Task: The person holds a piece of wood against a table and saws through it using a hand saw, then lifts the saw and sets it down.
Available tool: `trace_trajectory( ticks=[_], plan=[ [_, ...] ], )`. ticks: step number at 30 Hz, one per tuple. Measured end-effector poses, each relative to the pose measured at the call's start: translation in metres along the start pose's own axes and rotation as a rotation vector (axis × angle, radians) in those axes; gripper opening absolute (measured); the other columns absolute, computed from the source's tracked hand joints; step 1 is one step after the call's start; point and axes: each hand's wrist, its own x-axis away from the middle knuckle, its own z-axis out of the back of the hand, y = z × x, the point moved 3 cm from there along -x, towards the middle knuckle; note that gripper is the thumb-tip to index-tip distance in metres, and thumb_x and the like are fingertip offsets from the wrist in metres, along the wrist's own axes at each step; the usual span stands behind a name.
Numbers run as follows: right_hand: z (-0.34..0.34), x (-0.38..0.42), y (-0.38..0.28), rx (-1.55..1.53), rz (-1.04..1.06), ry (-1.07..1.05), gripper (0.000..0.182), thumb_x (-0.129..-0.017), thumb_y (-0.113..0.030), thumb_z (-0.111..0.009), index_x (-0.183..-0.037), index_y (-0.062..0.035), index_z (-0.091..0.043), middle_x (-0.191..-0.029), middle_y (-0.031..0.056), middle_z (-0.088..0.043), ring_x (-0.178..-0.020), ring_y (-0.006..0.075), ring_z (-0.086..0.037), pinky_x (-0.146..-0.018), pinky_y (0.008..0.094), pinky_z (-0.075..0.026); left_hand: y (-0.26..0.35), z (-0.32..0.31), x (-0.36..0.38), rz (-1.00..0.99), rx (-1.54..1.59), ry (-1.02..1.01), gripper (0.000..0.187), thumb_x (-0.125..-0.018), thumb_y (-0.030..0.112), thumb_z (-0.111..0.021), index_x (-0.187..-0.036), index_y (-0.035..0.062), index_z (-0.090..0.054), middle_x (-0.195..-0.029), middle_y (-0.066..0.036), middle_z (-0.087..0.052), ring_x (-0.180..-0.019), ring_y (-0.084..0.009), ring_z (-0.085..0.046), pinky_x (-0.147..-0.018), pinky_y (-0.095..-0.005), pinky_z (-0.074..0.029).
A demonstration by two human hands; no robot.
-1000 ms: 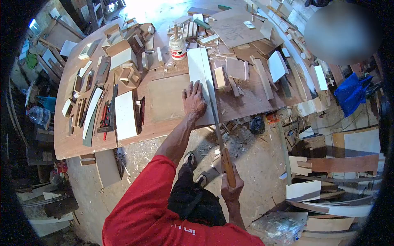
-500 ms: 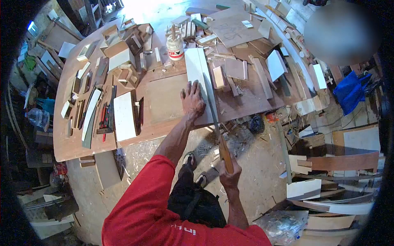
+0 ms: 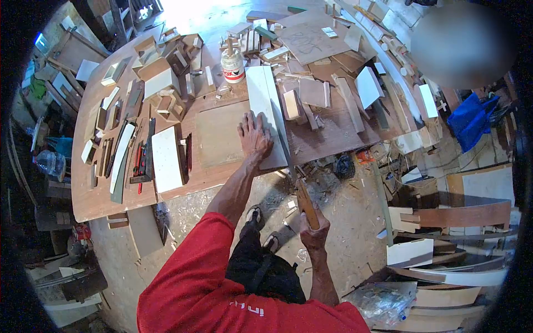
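Note:
A long white board (image 3: pixel 258 89) lies lengthwise on the wooden worktable, its near end at the front edge. My left hand (image 3: pixel 255 137) presses flat on it, fingers spread and open. Closed around the wooden handle of a handsaw (image 3: pixel 305 201) is my right hand (image 3: pixel 315 230), just off the table's front edge. The saw's thin blade, seen nearly edge-on, runs along the board's right side; its exact contact with the wood is hard to make out. Left of the board lies a flat brown panel (image 3: pixel 219 133).
A white glue tub (image 3: pixel 233 67) stands behind the board. Wooden offcuts and small box pieces cover much of the worktable (image 3: pixel 208 176). A white panel (image 3: pixel 167 158) and red-handled tools lie at left. Boards are stacked on the right, near a blue sheet (image 3: pixel 469 122).
My right hand and the saw have shifted slightly, with the handle tilted differently. My left hand has stayed on the board, appearing a little lower and further left as the view moved.

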Motion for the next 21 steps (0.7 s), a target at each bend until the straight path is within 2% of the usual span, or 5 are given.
trace_trajectory(
  ticks=[5, 7, 11, 17, 21],
  plan=[
    [-0.001, -0.005, 0.007, -0.013, 0.074, 0.015, 0.038, -0.082, -0.008, -0.059, -0.116, 0.0082, -0.058, -0.091, 0.0188, -0.067, -0.082, 0.0241, -0.066, -0.075, 0.0321, -0.051, -0.005, -0.005, -0.002, 0.054, 0.11, 0.065, 0.055, -0.093, 0.034, -0.043, -0.142, 0.0096, -0.038, -0.151, -0.014, -0.031, -0.142, -0.0333, -0.022, -0.114, -0.0524, -0.014],
    [-0.001, -0.006, 0.006, 0.059, 0.102, 0.031, 0.048, -0.079, -0.007, -0.058, -0.126, 0.0037, -0.055, -0.092, 0.0205, -0.068, -0.074, 0.025, -0.068, -0.066, 0.0337, -0.052, -0.003, -0.004, -0.001, 0.01, 0.06, 0.099, 0.056, -0.092, 0.034, -0.044, -0.142, 0.0098, -0.039, -0.151, -0.014, -0.032, -0.142, -0.0341, -0.022, -0.115, -0.0528, -0.014],
    [-0.003, -0.006, 0.008, 0.061, 0.096, 0.044, 0.047, -0.079, -0.008, -0.058, -0.125, 0.0031, -0.055, -0.091, 0.02, -0.067, -0.073, 0.024, -0.068, -0.067, 0.0337, -0.052, 0.001, 0.007, 0.004, -0.027, -0.002, 0.014, 0.056, -0.09, 0.032, -0.046, -0.142, 0.0119, -0.039, -0.151, -0.014, -0.031, -0.142, -0.0357, -0.021, -0.114, -0.0543, -0.014],
    [0.003, -0.008, 0.0, 0.064, 0.084, 0.005, 0.048, -0.078, -0.008, -0.058, -0.124, -0.0001, -0.057, -0.078, 0.0161, -0.065, -0.063, 0.0227, -0.062, -0.061, 0.0338, -0.05, -0.009, -0.005, 0.005, -0.101, -0.066, 0.017, 0.061, -0.085, 0.031, -0.051, -0.143, 0.0177, -0.04, -0.152, -0.014, -0.028, -0.141, -0.0382, -0.02, -0.113, -0.0571, -0.013],
    [0.002, -0.007, 0.005, 0.017, 0.125, -0.002, 0.047, -0.076, -0.007, -0.058, -0.122, -0.0004, -0.058, -0.069, 0.0104, -0.058, -0.057, 0.0165, -0.055, -0.056, 0.0313, -0.046, -0.007, 0.001, 0.007, -0.115, -0.007, 0.024, 0.061, -0.083, 0.029, -0.051, -0.142, 0.0162, -0.04, -0.15, -0.015, -0.031, -0.141, -0.0367, -0.021, -0.113, -0.0559, -0.013]
  ],
)
